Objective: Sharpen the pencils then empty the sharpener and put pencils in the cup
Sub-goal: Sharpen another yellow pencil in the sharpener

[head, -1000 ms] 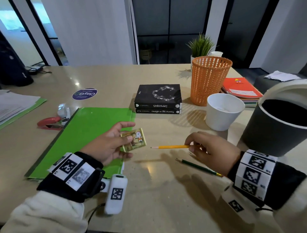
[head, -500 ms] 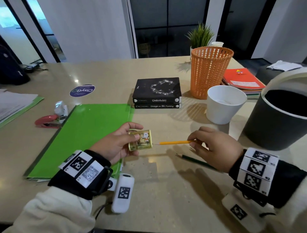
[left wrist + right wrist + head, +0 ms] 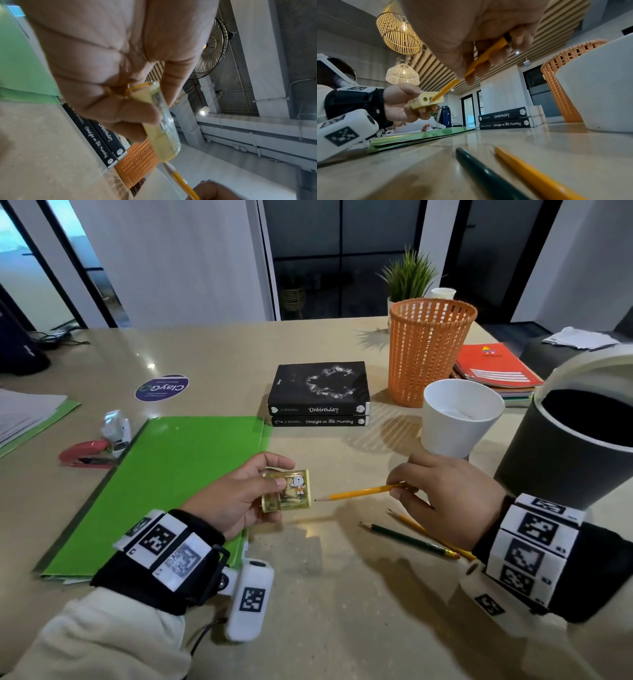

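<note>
My left hand (image 3: 271,478) grips a small yellow see-through sharpener (image 3: 287,490) just above the table, its holes facing right. In my right hand (image 3: 397,488) I pinch a yellow pencil (image 3: 359,493) by its rear half. In the right wrist view the pencil's (image 3: 447,89) tip sits at the mouth of one hole of the sharpener (image 3: 426,100). A green pencil (image 3: 407,539) and a second yellow pencil (image 3: 422,531) lie on the table under my right wrist. The white cup (image 3: 459,419) stands behind my right hand.
A dark round bin (image 3: 575,446) stands at the right edge and an orange mesh basket (image 3: 430,350) behind the cup. Two stacked black books (image 3: 318,395) lie mid-table. A green folder (image 3: 171,484) and a red stapler (image 3: 87,455) lie to the left.
The two hands have come together: the sharpener moved right and the pencil moved left, so the gap seen a second ago has closed and the tip is at the sharpener.
</note>
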Demonstrator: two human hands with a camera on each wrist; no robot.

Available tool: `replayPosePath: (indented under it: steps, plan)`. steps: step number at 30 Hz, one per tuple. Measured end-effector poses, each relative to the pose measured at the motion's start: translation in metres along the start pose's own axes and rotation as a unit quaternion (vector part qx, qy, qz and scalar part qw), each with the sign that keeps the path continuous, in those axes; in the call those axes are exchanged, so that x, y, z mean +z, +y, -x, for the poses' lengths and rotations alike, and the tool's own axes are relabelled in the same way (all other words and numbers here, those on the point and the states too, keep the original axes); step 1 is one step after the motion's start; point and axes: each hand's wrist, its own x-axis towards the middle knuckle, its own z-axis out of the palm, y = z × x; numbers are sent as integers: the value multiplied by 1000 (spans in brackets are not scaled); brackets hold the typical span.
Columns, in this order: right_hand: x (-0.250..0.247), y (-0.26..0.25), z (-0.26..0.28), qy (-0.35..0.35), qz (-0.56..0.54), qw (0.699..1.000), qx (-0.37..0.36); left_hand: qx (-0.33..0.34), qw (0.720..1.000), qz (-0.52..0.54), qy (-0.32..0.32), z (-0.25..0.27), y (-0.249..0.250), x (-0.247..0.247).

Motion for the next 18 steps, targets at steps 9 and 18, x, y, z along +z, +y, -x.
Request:
replayPosePath:
  steps: [9, 18]
  plan:
    - [-2, -3, -1, 35, 10, 999, -32, 10, 1000, 10, -7, 4, 2, 4]
    - [-7, -7, 5, 63, -1, 998, -29, 15, 999, 33, -19, 11, 3, 7]
